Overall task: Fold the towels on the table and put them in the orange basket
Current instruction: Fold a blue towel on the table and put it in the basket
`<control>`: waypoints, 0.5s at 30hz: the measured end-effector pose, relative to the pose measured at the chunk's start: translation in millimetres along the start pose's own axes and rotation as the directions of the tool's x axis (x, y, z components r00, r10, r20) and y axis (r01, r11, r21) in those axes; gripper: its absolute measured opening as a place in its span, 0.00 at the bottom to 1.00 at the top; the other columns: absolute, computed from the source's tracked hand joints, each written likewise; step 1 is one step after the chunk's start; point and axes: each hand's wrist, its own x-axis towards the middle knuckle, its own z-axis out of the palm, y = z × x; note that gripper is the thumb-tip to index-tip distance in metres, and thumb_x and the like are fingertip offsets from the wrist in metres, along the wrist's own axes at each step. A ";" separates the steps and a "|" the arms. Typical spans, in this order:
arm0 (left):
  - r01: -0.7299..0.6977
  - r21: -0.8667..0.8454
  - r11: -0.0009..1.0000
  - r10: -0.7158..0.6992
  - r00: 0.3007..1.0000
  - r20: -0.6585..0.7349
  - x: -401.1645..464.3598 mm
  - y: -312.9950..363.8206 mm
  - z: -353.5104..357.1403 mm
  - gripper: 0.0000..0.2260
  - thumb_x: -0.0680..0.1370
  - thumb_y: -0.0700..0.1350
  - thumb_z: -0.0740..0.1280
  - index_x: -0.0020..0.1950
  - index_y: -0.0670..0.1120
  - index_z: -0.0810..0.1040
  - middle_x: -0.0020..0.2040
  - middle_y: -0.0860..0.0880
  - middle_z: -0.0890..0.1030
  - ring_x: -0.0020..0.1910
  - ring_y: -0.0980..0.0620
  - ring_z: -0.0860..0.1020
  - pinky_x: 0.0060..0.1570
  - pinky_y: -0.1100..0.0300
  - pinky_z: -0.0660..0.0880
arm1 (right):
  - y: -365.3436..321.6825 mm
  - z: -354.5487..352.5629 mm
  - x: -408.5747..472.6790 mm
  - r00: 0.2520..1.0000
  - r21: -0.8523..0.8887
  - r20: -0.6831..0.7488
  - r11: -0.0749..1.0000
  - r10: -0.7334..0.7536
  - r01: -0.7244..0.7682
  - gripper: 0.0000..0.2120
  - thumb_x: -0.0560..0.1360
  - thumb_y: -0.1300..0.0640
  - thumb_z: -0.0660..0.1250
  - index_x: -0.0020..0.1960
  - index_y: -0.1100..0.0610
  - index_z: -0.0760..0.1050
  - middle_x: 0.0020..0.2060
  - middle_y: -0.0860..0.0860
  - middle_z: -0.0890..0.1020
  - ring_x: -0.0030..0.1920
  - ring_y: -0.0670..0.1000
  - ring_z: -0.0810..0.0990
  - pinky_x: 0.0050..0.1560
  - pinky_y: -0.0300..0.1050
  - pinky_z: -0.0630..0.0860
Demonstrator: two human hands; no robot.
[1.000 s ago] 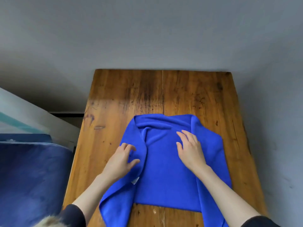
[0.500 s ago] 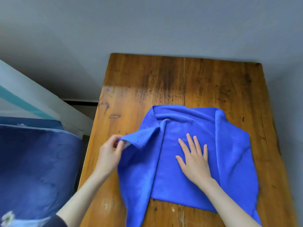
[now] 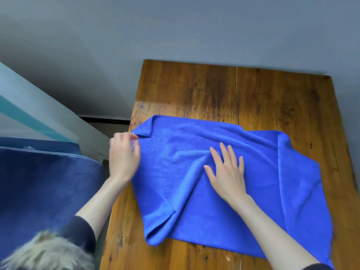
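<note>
Blue towel (image 3: 224,191), left hand (image 3: 122,158) seemingly pinching corner

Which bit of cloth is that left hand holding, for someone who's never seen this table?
Start at the wooden table against the grey wall; a bright blue towel is spread over its near half. Follow the towel to its far left corner, at the table's left edge, where the left hand pinches it. Only this corner has its hem flipped over.

A grey wall (image 3: 175,26) stands behind; at left lies a dark blue cushion (image 3: 39,191), with pale fur (image 3: 46,252) in the bottom corner
</note>
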 end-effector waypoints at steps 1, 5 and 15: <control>-0.133 0.050 0.990 0.130 0.989 0.069 -5.7 1.0 4.0 0.06 0.76 0.37 0.64 0.51 0.39 0.77 0.52 0.40 0.76 0.51 0.39 0.73 0.51 0.48 0.71 | -6.4 0.0 5.8 1.000 -0.005 -0.004 1.000 -0.017 0.017 0.27 0.80 0.43 0.52 0.76 0.47 0.50 0.77 0.50 0.46 0.76 0.51 0.41 0.73 0.59 0.42; -0.358 0.207 0.910 0.277 0.899 0.338 -4.0 0.4 22.4 0.18 0.77 0.46 0.65 0.65 0.42 0.72 0.69 0.38 0.67 0.67 0.37 0.66 0.64 0.46 0.64 | -25.9 4.0 27.4 0.999 -0.048 0.044 0.999 -0.024 0.026 0.32 0.77 0.38 0.53 0.76 0.45 0.45 0.77 0.49 0.43 0.76 0.53 0.39 0.70 0.66 0.45; -0.020 0.164 0.986 -0.006 0.988 0.156 61.7 -14.5 11.3 0.24 0.79 0.44 0.59 0.74 0.41 0.59 0.76 0.37 0.50 0.75 0.37 0.48 0.72 0.45 0.52 | -27.9 13.9 33.2 0.994 -0.127 0.097 0.991 0.046 -0.033 0.40 0.72 0.30 0.53 0.76 0.44 0.39 0.76 0.48 0.36 0.75 0.53 0.35 0.69 0.68 0.45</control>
